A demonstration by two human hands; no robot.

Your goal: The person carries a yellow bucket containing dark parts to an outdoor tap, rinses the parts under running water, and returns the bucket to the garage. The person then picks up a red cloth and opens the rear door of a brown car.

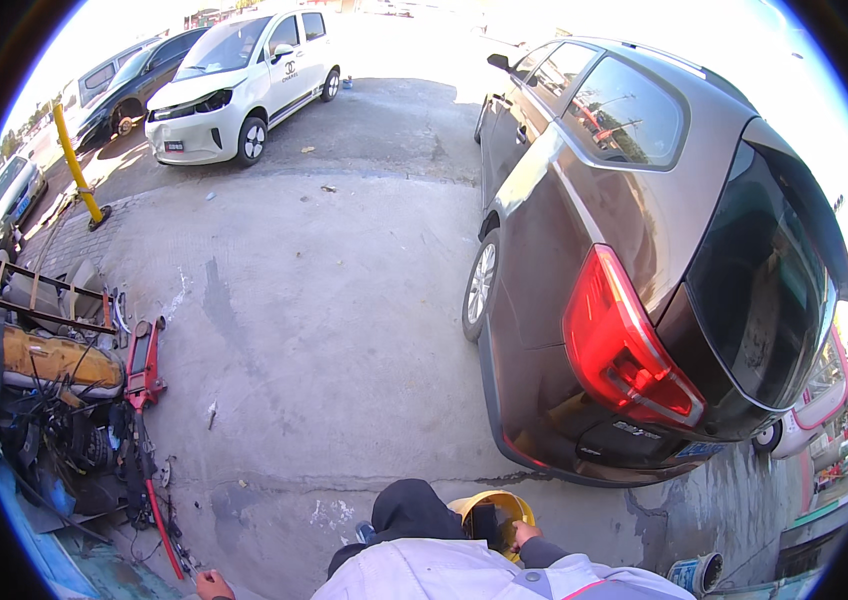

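1. Bucket of yellow, seemingly plastic make [516,503], bottom centre, with something dark inside; the bare right hand [524,534] is at its rim.
2. The step seems to be handling the bucket or its contents; shifting it would call for a sure hold.
3. Right fingers look curled, but I cannot tell what they pinch; nor can I tell the left hand's [212,585] grip, bottom left.
4. Left: long-handled red metal floor jack [144,375], scrap heap [74,440].
5. Right: glossy brown car [544,370], limiting room beyond.

There were two hands [212,585] [524,534], one yellow bucket [512,501], one white-blue bucket [685,573], one brown SUV [544,350], one red jack [144,378], one yellow post [75,165].
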